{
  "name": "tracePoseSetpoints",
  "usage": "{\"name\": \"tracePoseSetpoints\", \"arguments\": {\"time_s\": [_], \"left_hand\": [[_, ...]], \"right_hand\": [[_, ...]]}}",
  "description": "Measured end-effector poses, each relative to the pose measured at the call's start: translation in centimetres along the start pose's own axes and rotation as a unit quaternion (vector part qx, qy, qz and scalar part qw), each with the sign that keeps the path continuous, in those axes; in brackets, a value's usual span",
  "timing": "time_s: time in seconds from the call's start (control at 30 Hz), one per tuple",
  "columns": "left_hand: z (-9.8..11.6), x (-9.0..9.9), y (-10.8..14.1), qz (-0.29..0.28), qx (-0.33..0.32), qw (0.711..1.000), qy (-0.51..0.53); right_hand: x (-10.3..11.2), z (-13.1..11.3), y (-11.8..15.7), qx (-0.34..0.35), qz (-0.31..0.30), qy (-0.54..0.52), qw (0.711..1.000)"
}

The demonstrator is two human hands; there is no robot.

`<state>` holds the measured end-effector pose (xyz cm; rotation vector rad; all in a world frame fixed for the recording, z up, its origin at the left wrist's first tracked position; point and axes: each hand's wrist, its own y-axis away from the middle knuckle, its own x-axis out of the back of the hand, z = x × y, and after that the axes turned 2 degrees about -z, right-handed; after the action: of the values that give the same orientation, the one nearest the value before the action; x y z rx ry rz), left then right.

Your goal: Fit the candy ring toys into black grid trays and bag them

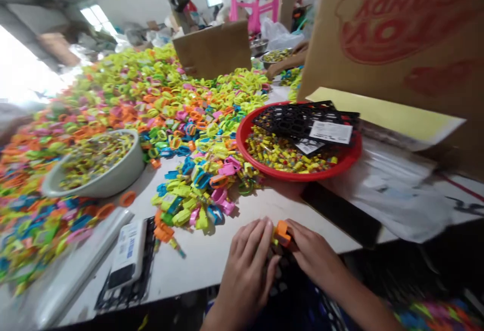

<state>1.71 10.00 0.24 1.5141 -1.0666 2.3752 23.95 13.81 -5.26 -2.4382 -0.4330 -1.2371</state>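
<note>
My left hand (245, 270) and right hand (313, 258) press inward at the white table's (196, 265) edge, fingers curled, pinching a small orange plastic piece (282, 232) between them at 12 o'clock. A black perforated plastic sheet (279, 286) shows partly beneath them. Ahead at 12 o'clock, a round red plastic basin (287, 175) holds small yellow plastic pieces and black perforated sheets. A heap of neon plastic loops (196, 189) spreads toward 11 o'clock around a round white bowl (113, 179) at 10 o'clock. A black smartphone (340, 214) lies at 2 o'clock. A co-worker's hand (287, 63) shows beyond at 1 o'clock.
</note>
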Motion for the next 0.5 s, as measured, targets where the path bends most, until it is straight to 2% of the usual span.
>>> {"name": "tracePoseSetpoints", "arguments": {"time_s": [0.07,0.13,0.2,0.3,0.4,0.5], "left_hand": [[-0.9,0.7,2.5,0.011,0.051,0.998,-0.029],[-2.6,1.5,5.5,0.049,0.172,0.981,-0.069],[-5.0,2.4,8.4,0.062,0.310,0.943,-0.106],[-8.5,3.5,11.1,0.056,0.435,0.891,-0.117],[-10.2,3.6,11.8,0.048,0.509,0.856,-0.079],[-9.3,3.0,12.2,0.045,0.533,0.844,-0.052]], "right_hand": [[-1.5,1.1,0.8,0.035,0.058,0.035,0.997],[-2.9,1.8,1.2,0.044,0.113,0.061,0.991],[-3.9,1.9,0.9,0.016,0.152,0.071,0.986],[-4.0,0.6,-0.7,-0.028,0.128,0.018,0.991],[-3.0,-1.7,-1.6,-0.025,0.112,-0.069,0.991],[-2.0,-3.4,0.3,-0.023,0.184,-0.109,0.977]]}}
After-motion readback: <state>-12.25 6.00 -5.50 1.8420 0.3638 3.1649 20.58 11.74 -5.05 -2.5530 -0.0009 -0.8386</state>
